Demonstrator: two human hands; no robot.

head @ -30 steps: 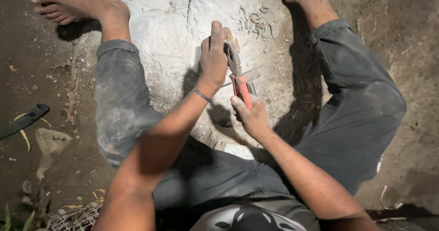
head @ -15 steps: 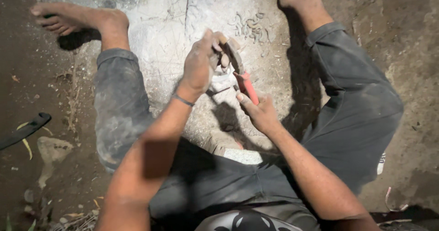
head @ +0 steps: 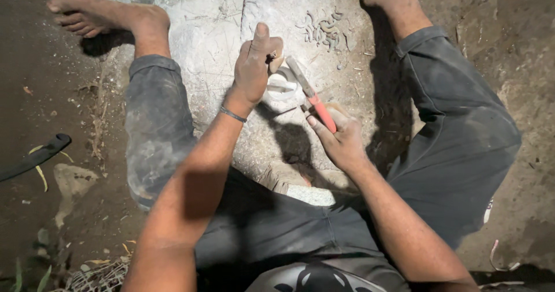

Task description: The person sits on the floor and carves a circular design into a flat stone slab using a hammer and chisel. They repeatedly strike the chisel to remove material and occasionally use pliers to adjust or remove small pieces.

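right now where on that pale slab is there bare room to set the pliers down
Bare slab lies between the left foot and the left hand. Crowded: the bent-wire pile, and around the white ring where the right hand works the pliers.

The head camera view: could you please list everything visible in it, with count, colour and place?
Pliers: one, grey metal with red handles, in the right hand, nose toward the left hand.
White ring-shaped piece: one, white, below the left hand's fingers; whether held or lying on the slab, I cannot tell.
Stone slab: one, pale grey, scratched, between the legs.
Small curved bits: a cluster, pale, on the slab's far part.
Dark curved object: one, black, on the dirt at far left.
Dirt ground: brown, all around.
Wristband: one, dark, left wrist.
Trousers: one pair, dusty grey.
Bare feet: two, top corners.
Left hand: pinching something small, too hidden to identify.
Right hand: gripping the pliers.
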